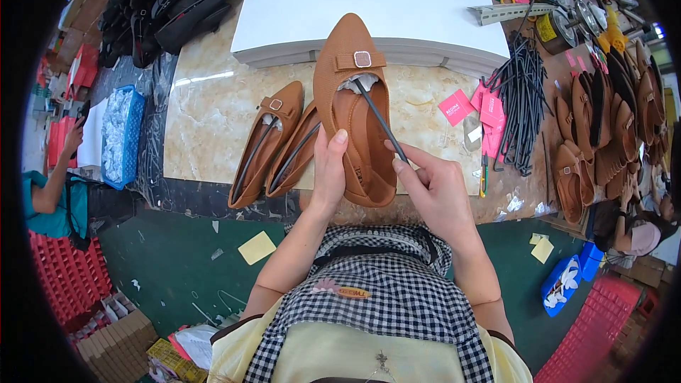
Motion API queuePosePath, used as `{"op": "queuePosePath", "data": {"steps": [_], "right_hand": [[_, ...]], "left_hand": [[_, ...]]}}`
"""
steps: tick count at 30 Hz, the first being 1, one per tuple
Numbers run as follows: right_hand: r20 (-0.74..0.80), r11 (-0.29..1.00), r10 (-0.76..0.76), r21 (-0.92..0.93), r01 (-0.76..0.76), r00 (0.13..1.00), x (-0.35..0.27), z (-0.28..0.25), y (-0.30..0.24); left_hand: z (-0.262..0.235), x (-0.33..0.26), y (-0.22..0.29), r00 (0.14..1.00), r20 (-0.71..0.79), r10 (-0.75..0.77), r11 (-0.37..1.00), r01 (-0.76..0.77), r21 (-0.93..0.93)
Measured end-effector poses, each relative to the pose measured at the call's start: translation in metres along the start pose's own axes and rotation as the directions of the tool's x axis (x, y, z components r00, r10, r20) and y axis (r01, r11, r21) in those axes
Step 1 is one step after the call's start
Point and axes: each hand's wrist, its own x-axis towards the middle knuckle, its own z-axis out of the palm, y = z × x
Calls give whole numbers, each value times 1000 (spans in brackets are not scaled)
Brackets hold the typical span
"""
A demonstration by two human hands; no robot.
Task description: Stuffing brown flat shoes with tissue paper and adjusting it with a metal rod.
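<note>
A tan pointed flat shoe (350, 42) with a bow and square buckle is held up over the front of the table, toe pointing away from me. My left hand (330, 170) grips its left side near the heel. Between thumb and fingers, my right hand (429, 184) pinches the near end of a thin dark rod (381, 120). The rod's far end reaches into the toe, against crumpled white paper (357, 85). To the left on the table lie two similar tan shoes (245, 163), each with a dark rod inside.
A large stack of white sheets (369, 0) stands behind the shoes. Pink tags (456, 107) and a pile of dark rods (521, 106) lie right. Tan shoes (569, 170) crowd the far right, black shoes (177, 7) the back left. A blue basket (131, 138) holds white paper. Other people work at both sides.
</note>
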Motion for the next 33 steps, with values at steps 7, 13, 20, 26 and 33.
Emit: {"op": "queuePosePath", "data": {"steps": [7,13,20,26,33], "right_hand": [[-364,900,-417,-291,324,833,9,23,13],[-314,844,-458,-448,295,832,5,43,22],[-207,946,-208,-290,144,956,-15,-2,18],[-250,985,-97,-161,58,963,-7,-21,52],[-167,961,-7,-274,-40,986,-14,-9,102]], "left_hand": [[10,-16,-34,999,-21,-42,999,42,-7],[25,-23,-34,990,-27,-138,989,136,-65],[11,-12,-15,971,114,-208,975,215,-51],[-28,-19,11,932,357,55,87,-361,929],[-93,-16,29,931,347,117,-68,-341,938]]}}
